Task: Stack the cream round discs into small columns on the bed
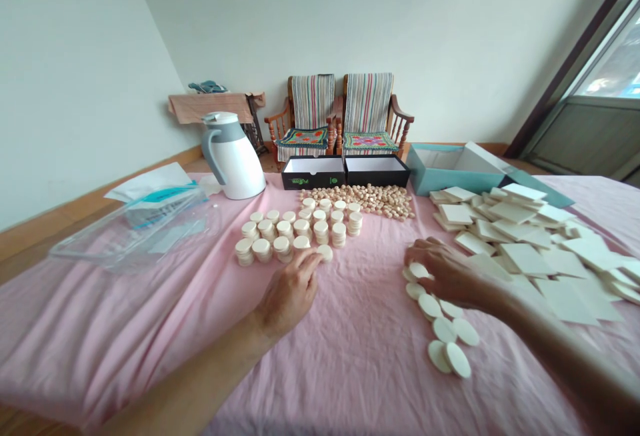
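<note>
My left hand [293,289] is closed, its fingertips pinched at the edge of a pale round disc [325,253] in the front row of stacks. Just behind it stand several short stacks of such discs [283,228], lined up in rows. On the right, my right hand [443,273] curls its thumb and fingers around another pale round disc [418,270] at the top of a loose group. More loose discs [445,330] lie flat and overlapping below that hand. Part of the gripped discs is hidden by my fingers.
Square pale tiles [527,259] are heaped at the right. Small wooden pieces [370,199] lie before two black boxes [313,173]. A teal box [455,168] stands behind the tiles. At the left are a white jug [240,163] and a clear plastic tray [100,236].
</note>
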{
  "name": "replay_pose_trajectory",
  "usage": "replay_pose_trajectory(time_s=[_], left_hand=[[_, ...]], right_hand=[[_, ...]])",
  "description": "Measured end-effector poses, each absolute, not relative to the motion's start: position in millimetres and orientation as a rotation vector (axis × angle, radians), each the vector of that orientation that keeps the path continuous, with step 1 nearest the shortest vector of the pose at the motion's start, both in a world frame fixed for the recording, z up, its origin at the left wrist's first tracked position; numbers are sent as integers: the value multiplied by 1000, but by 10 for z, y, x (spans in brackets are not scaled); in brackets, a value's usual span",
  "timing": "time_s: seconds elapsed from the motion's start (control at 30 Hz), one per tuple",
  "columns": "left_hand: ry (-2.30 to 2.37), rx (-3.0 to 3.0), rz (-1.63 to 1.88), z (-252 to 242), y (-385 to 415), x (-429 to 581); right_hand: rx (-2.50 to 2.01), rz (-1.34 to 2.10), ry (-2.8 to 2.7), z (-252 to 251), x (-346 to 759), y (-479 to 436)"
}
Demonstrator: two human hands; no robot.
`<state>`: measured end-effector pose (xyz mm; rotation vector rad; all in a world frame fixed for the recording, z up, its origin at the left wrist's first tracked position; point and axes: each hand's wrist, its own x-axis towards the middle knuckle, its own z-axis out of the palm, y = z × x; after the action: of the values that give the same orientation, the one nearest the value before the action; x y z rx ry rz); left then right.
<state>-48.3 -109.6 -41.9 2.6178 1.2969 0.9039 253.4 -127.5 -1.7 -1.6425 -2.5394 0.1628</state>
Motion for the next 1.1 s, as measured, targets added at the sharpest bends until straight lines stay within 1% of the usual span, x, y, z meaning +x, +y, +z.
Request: replay_pose_trajectory(time_s=[0.13, 0.3, 0.6, 0.77, 0.93, 1.1], left_hand=[[1275, 2612, 895, -405, -1101, -484], [1268, 2611, 886, -383, -1126, -481], [1307, 2626, 802, -362, -1142, -488], [1261, 2638, 755, -359, -1144, -489], [1229, 2639, 737, -358, -1158, -491], [1280, 2604, 760, -377, -1156, -513]], right_hand=[[-1638, 161, -2406, -103, 2320, -1226], [-1585, 257, -2330, -217, 1996, -1172], [-1444, 354, -2410, -201, 2006, -1159], [-1478, 308, -2326, -175, 1855, -1118], [-1338, 200, -2214, -60, 1527, -1012], [-1340, 147, -2250, -26, 1233, -902]])
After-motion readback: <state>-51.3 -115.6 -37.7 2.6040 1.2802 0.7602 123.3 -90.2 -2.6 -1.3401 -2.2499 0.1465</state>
